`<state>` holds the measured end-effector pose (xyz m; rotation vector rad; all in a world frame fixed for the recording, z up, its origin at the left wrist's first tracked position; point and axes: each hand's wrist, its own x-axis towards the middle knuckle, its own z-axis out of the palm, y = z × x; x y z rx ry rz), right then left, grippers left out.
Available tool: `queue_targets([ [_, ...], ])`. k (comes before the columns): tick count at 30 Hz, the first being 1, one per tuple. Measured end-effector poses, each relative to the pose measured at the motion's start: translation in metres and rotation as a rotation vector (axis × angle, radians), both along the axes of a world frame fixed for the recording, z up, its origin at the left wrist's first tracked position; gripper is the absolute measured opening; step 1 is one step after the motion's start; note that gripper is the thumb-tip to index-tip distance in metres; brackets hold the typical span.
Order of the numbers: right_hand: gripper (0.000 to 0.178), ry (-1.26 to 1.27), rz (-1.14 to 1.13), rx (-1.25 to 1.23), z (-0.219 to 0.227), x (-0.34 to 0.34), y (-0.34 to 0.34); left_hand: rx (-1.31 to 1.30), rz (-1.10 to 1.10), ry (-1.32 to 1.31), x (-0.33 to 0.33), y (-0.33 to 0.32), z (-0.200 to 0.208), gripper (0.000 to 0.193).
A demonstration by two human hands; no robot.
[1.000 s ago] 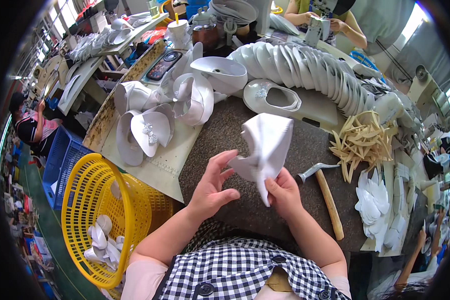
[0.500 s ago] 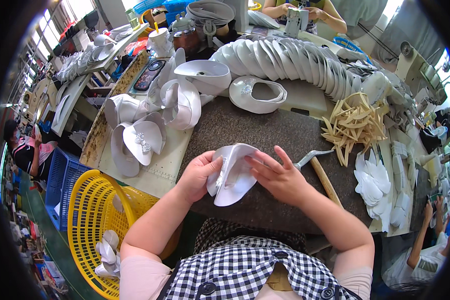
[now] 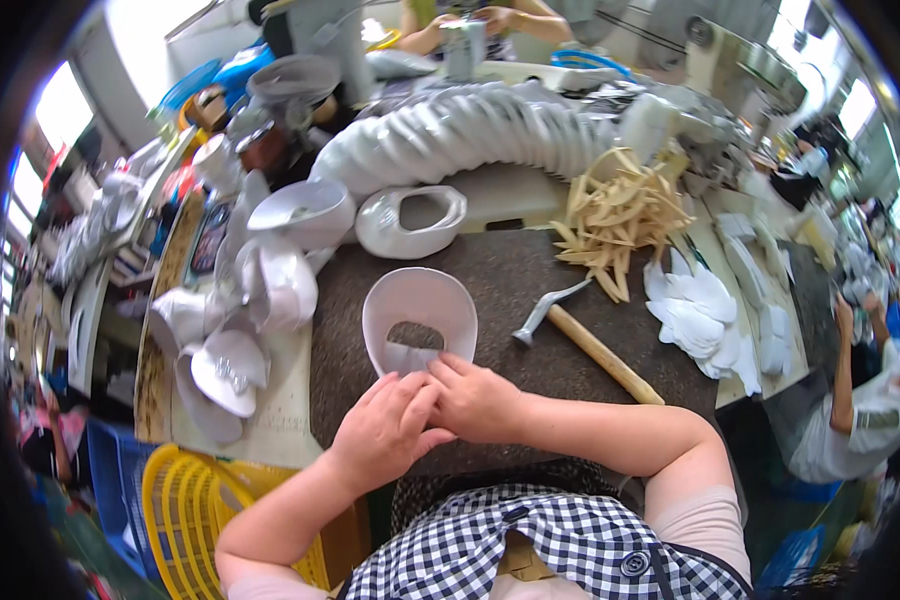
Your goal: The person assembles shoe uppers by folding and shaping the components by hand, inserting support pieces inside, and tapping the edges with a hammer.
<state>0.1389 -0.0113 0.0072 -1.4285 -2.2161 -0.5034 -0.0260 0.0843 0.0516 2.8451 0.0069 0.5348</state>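
Note:
A white shoe upper with an oval opening lies on the dark work board, its pale inner side facing up. My left hand and my right hand meet at its near end, fingers closed over that edge and partly overlapping. The fingertips and the pinched edge are partly hidden. To the right of my hands lies a hammer with a metal head and wooden handle. Beyond them rests another white upper with an oval opening.
A long row of stacked white uppers curves across the back. Tan strips are heaped right of it, near white flat pieces. Decorated uppers lie left. A yellow basket stands below the table's left edge. Co-workers sit beyond.
The upper, held up in both hands before, is now down on the board with its inner side up. My right hand has moved in beside the left. The whole view has shifted.

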Motion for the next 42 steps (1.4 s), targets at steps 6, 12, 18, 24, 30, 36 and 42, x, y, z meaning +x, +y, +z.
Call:
queue_targets([
  [6,0.022,0.069,-0.148,-0.310,-0.003,0.005,-0.026,0.223,0.034,0.072,0.001,-0.009,-0.018,0.040],
  [12,0.028,0.421,0.080,-0.045,0.003,0.027,-0.031,0.293,0.017,0.040,0.016,-0.007,-0.018,0.013],
  [18,0.007,0.020,-0.753,0.189,0.032,0.158,-0.045,0.300,0.107,-0.036,0.017,-0.010,-0.025,0.006],
  [24,0.010,-0.275,-0.917,-0.070,0.017,0.209,-0.062,0.204,0.121,0.046,0.013,-0.016,-0.025,0.003],
  [30,0.012,0.409,-0.616,0.118,0.034,0.170,-0.062,0.211,0.139,0.128,0.007,-0.018,-0.023,0.004],
  [36,0.017,0.851,-0.441,0.010,0.055,0.072,-0.094,0.189,0.035,0.101,-0.009,-0.015,-0.015,0.030],
  [42,0.021,1.337,-0.085,-0.291,0.073,-0.008,-0.056,0.332,0.012,0.049,-0.011,-0.023,-0.025,0.033],
])
